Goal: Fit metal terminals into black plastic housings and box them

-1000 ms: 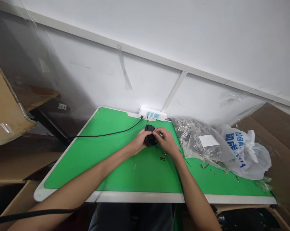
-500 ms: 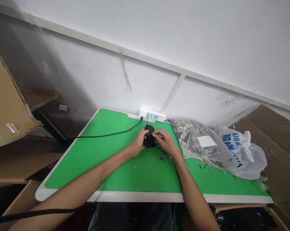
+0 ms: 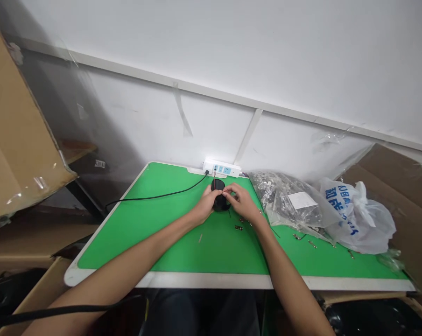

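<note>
A black rounded part point(image 3: 221, 204), perhaps a plastic housing, is held above the green mat near the back of the table. My left hand point(image 3: 204, 204) is closed around its left side, with the thumb lying across the front. At its upper right, the fingers of my right hand point(image 3: 239, 198) pinch what looks like the end of a thin red wire. A thin red wire point(image 3: 215, 174) also runs from the power strip point(image 3: 222, 167) down to the black part. Just below my right hand lie small metal pieces point(image 3: 238, 227).
A black cable point(image 3: 158, 196) crosses the green mat point(image 3: 176, 252) from the strip. At right lie a clear bag of metal parts point(image 3: 284, 196), a white plastic bag point(image 3: 363, 224) and scattered small pieces point(image 3: 312, 244). Cardboard point(image 3: 18, 126) rises at left; a wall stands behind.
My left thumb has moved inward over the black part, closer to my right fingertips. The whole view has shifted slightly, with the cardboard at left showing more.
</note>
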`<state>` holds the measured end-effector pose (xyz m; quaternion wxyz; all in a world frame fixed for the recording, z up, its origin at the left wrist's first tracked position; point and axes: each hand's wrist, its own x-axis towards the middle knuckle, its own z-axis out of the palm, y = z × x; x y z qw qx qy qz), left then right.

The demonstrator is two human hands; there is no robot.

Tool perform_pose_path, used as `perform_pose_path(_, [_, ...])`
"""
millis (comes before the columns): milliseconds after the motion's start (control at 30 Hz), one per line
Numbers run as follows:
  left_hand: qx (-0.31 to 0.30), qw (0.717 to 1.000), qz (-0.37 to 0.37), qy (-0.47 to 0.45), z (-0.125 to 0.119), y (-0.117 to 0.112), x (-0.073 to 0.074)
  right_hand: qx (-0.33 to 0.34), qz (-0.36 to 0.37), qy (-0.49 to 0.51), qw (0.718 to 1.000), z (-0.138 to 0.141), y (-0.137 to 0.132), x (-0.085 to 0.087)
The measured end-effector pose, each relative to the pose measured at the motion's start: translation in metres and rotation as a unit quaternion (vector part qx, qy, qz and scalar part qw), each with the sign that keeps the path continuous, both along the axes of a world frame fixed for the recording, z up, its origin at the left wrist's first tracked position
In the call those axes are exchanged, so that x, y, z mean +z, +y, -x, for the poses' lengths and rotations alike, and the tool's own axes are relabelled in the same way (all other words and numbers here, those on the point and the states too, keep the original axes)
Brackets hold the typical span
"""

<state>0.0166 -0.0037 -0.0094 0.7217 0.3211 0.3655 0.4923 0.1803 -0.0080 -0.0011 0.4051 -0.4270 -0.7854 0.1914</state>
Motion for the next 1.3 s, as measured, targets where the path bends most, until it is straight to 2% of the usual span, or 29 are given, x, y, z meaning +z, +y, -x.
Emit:
perform_pose_path(133, [0.002, 1.000, -0.003, -0.031, 0.001, 0.003, 0.000, 0.006, -0.009, 0.024, 1.000, 0.000, 0.008, -0.006])
perform_pose_path(233, [-0.044, 0.997, 0.001, -0.065, 0.005, 0.008, 0.001, 0.017, 0.017, 0.076, 0.997, 0.001, 0.013, -0.012])
perform_pose_path(367, [-0.122, 0.985, 0.078, -0.096, 0.018, 0.014, 0.005, 0.041, 0.068, 0.183, 0.980, 0.005, 0.014, -0.016])
perform_pose_path(433, [-0.129, 0.979, 0.101, -0.119, 0.024, 0.017, 0.008, 0.039, 0.051, 0.209, 0.976, 0.007, 0.011, -0.016])
perform_pose_path(533, [-0.130, 0.975, 0.109, -0.146, 0.030, 0.020, 0.009, 0.063, -0.012, 0.168, 0.984, 0.010, 0.003, -0.012])
perform_pose_path(633, [-0.138, 0.971, 0.112, -0.157, 0.032, 0.025, 0.007, 0.082, -0.091, 0.076, 0.990, 0.014, -0.005, -0.007])
perform_pose_path(767, [-0.178, 0.965, 0.105, -0.163, 0.033, 0.032, -0.002, 0.057, -0.157, -0.022, 0.986, 0.018, -0.006, -0.007])
perform_pose_path(1000, [-0.225, 0.960, 0.054, -0.157, 0.037, 0.037, -0.013, 0.043, -0.182, -0.046, 0.981, 0.021, -0.001, -0.013])
perform_pose_path(1167, [-0.248, 0.957, 0.039, -0.146, 0.039, 0.034, -0.009, 0.051, -0.163, -0.039, 0.984, 0.022, -0.005, -0.011])
perform_pose_path(1300, [-0.242, 0.961, 0.044, -0.130, 0.037, 0.031, -0.005, 0.052, -0.163, -0.047, 0.984, 0.023, -0.008, -0.011])
